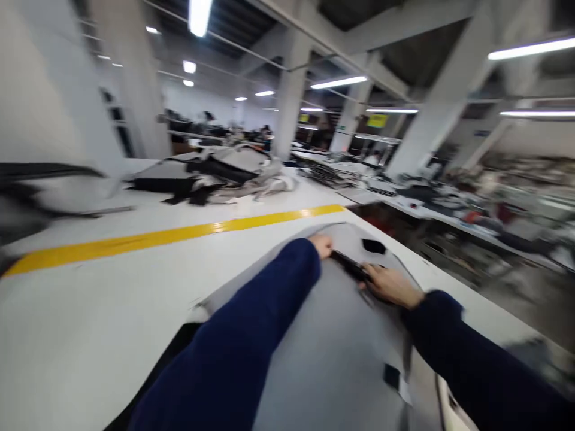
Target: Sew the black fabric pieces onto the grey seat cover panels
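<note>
Since the grey fabric panel (332, 359) lies spread flat on the white surface (90, 335), it gives us firm backing: our left hand (320, 245) and right hand (390, 285) are both closed, pinching the dark strip (348, 266) near the panel's far edge, so it is held taut between them.

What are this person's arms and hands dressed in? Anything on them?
The left sleeve and right sleeve are long, plain and navy blue, reaching the wrists. The left hand and right hand are bare, with no gloves.

No legible text; yellow hanging sign (376, 120) distant, lettering seemingly too blurred.
</note>
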The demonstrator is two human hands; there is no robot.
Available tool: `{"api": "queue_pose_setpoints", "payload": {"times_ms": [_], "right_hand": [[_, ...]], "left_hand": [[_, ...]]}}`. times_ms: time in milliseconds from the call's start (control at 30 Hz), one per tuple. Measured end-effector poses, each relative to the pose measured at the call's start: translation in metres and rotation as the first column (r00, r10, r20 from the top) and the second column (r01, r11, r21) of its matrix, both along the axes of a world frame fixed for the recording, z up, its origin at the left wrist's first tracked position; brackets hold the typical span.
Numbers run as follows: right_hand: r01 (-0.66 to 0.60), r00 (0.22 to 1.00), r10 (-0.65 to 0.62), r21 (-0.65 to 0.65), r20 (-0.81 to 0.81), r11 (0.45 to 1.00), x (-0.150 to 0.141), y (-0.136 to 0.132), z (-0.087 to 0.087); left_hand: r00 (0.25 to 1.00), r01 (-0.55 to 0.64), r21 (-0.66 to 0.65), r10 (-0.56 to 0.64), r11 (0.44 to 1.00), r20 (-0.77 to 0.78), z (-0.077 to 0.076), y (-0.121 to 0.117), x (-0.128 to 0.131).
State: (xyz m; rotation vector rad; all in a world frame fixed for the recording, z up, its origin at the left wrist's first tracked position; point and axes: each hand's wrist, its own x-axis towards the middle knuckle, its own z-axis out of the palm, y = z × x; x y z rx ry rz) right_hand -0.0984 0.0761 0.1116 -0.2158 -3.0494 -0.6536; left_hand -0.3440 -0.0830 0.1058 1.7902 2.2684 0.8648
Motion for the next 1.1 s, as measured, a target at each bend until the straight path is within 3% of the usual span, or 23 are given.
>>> {"api": "queue_pose_setpoints", "payload": {"times_ms": [100, 267, 433, 667, 967, 1100], "right_hand": [[-0.023, 0.999, 0.022, 0.007, 0.030, 1.000, 0.004, 0.003, -0.001], [-0.005, 1.000, 0.005, 0.019, 0.000, 1.000, -0.003, 0.002, -0.002], [-0.073, 0.996, 0.075, 0.053, -0.037, 0.996, -0.004, 0.004, 0.003], [-0.058, 0.998, 0.059, 0.064, -0.003, 0.996, 0.000, 0.005, 0.006], [-0.062, 0.997, 0.065, 0.077, -0.030, 0.995, -0.008, 0.002, 0.000], [-0.052, 0.999, 0.053, 0.054, 0.000, 0.997, -0.015, -0.001, -0.004]], "left_hand": [[0.999, 0.026, -0.052, -0.027, 0.998, -0.022, 0.003, 0.031, 0.022], [0.999, -0.008, -0.066, 0.006, 0.998, -0.036, -0.001, 0.023, 0.012], [1.000, -0.021, -0.097, 0.020, 0.995, -0.018, -0.003, 0.024, 0.010], [0.996, 0.055, -0.080, -0.060, 0.995, -0.061, 0.002, 0.019, 0.017], [0.991, 0.122, -0.046, -0.124, 0.992, -0.045, -0.021, 0.030, -0.003], [0.998, 0.051, -0.052, -0.053, 0.997, -0.020, -0.026, 0.024, -0.010]]}}
